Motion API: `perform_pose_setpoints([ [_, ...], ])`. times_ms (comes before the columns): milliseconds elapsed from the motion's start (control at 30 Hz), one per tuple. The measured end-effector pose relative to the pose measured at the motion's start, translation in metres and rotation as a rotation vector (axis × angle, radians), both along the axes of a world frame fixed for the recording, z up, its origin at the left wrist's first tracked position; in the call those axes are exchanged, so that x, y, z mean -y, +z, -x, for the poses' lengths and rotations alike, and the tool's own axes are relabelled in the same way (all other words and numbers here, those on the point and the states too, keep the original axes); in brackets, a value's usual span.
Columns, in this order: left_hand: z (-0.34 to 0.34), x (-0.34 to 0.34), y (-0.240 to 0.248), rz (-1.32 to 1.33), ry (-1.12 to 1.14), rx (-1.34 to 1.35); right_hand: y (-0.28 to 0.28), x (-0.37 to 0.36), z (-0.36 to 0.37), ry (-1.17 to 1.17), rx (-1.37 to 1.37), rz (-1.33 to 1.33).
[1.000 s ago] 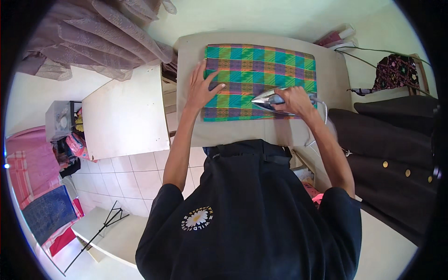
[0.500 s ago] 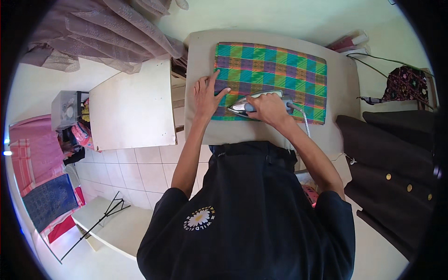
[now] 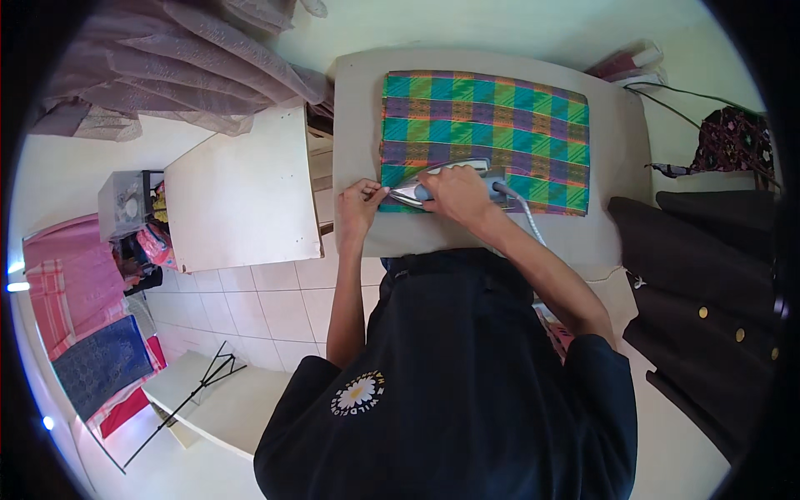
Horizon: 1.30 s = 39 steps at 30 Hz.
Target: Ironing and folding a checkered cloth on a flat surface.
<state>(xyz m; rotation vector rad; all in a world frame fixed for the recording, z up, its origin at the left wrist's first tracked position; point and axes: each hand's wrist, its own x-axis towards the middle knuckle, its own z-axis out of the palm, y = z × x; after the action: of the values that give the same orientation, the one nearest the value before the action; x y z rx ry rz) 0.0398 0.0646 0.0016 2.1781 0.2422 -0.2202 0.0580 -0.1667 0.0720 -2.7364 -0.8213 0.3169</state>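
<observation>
A folded plaid cloth (image 3: 483,117) in green, teal, purple and orange lies flat on a beige padded ironing surface (image 3: 617,167). My right hand (image 3: 457,193) is wrapped round the handle of an electric iron (image 3: 406,192), whose soleplate rests on the cloth's near left part. The iron's tip points left, and its pale cord (image 3: 527,212) trails off to the right and toward me. At the cloth's near left edge, just beyond that tip, my left hand (image 3: 360,207) has thumb and forefinger pinched together on the fabric's edge.
A white board-like tabletop (image 3: 242,200) stands left of the ironing surface, under a mauve curtain (image 3: 200,58). Dark garments with gold buttons (image 3: 692,283) hang or lie at the right. A black folding stand (image 3: 192,392) is at the lower left.
The iron has slid left toward the cloth's left edge with my right hand. My left hand drew back off the cloth's top, going from spread fingers to a pinch at its edge.
</observation>
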Motion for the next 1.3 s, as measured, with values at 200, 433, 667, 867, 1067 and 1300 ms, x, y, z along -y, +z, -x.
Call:
perform_pose_setpoints([
  [200,-0.001,-0.016,0.003,0.045,-0.086,-0.004,0.002,-0.008,-0.002,-0.052,-0.081,0.002],
  [433,0.012,-0.021,-0.009,0.201,-0.053,-0.030,-0.007,-0.024,0.006,-0.194,-0.055,-0.043],
  [667,0.013,-0.012,-0.009,0.189,-0.035,0.006,-0.012,-0.029,0.006,-0.285,-0.013,-0.062],
  [867,0.017,-0.028,-0.022,0.115,-0.013,0.064,-0.012,-0.024,0.001,-0.136,-0.001,-0.061],
  [1067,0.003,-0.002,0.017,0.034,-0.131,0.241,-0.009,-0.016,0.000,-0.045,0.007,-0.052],
  [1300,-0.011,0.004,0.035,-0.177,-0.328,0.140,-0.001,-0.014,-0.001,0.123,-0.082,-0.058],
])
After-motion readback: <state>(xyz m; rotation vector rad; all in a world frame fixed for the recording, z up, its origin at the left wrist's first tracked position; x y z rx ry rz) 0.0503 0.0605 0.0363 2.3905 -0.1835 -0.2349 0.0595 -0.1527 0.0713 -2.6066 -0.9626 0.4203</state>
